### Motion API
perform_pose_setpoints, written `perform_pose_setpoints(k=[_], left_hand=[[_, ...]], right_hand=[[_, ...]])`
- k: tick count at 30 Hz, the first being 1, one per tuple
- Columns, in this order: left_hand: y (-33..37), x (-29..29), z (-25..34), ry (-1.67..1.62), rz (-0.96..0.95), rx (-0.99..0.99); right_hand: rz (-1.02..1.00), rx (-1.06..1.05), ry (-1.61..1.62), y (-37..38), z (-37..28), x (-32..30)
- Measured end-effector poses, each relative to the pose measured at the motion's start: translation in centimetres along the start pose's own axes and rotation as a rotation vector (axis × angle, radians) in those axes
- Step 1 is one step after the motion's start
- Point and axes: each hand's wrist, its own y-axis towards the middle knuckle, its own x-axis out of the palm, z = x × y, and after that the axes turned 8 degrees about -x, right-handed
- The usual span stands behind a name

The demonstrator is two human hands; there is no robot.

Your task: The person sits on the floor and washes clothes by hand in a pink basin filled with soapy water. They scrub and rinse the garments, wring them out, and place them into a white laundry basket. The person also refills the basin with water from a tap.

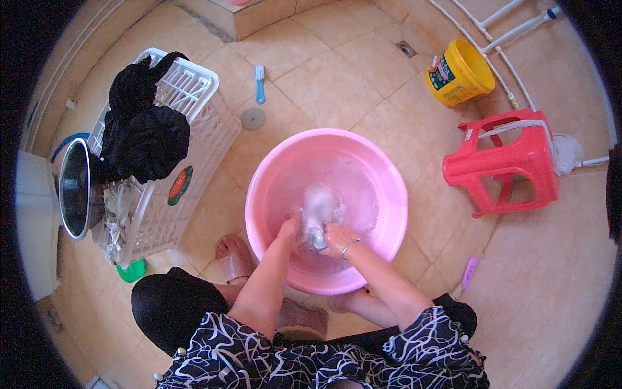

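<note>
A round pink basin (260, 188) holding water stands on the floor in front of me. In its middle lies a wet whitish bundle (317, 202), which looks like cloth, partly under the water. My right hand (338, 240), with a silver bangle at the wrist, is closed on the near right part of the bundle. My left hand (291, 228) is in the water at the bundle's left side. Its fingers are hidden, and I cannot tell whether they grip it.
At left, a white plastic basket (210, 129) carries black clothing (146, 139) and a metal bowl (76, 188). A blue brush (260, 84) lies beyond the basin. A red stool (499, 162) lies on its side at right, near a yellow bucket (459, 72). A purple brush-like item (470, 273) lies nearer.
</note>
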Motion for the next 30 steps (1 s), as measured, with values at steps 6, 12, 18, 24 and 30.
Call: perform_pose_setpoints(k=[6,12,18,24,30], left_hand=[[-9.0,2.5,1.1,-0.409,-0.749,-0.119],[-15.3,5.0,3.5,-0.485,-1.018,-0.066],[-17.9,10.0,4.3,-0.548,-0.822,0.228],[-19.5,12.5,2.1,-0.087,0.081,1.148],[-22.1,11.1,1.5,0.491,0.257,1.409]], right_hand=[[0.356,-0.672,0.235,-4.2,-5.9,-10.0],[0.691,-0.232,1.03,-7.5,-6.8,-12.5],[1.244,0.268,0.795,-8.1,-4.6,-14.3],[1.048,-0.239,1.581,-9.4,-6.3,-12.8],[0.876,-0.177,2.124,-9.2,-5.4,-10.1]])
